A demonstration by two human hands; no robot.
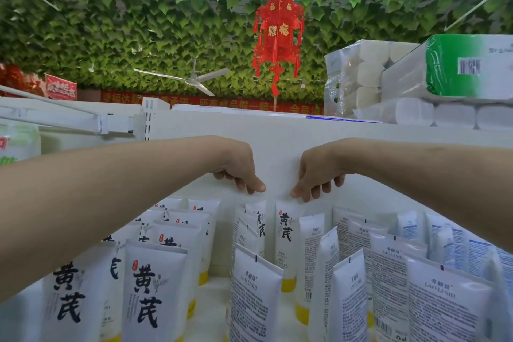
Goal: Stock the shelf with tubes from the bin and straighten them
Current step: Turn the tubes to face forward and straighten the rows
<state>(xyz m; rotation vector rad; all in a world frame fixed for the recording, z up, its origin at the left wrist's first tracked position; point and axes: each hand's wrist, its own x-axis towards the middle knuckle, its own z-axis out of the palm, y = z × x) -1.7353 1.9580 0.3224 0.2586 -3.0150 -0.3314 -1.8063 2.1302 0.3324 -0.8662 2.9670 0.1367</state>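
Note:
White tubes with yellow caps stand cap-down in rows on the white shelf (213,311). The left rows (151,289) show large black characters; the right rows (441,305) show fine-print backs. Both my arms reach over them to the back row. My left hand (240,171) hangs with loosely curled fingers just above a back tube (256,223) and holds nothing. The fingertips of my right hand (316,173) touch the top edge of the upright back tube (286,230). No bin is in view.
The white back panel (277,130) rises right behind my hands. Packs of toilet rolls (416,83) are stacked on top at the right. A red lantern (278,36) and a ceiling fan (191,80) hang under a leaf-covered ceiling.

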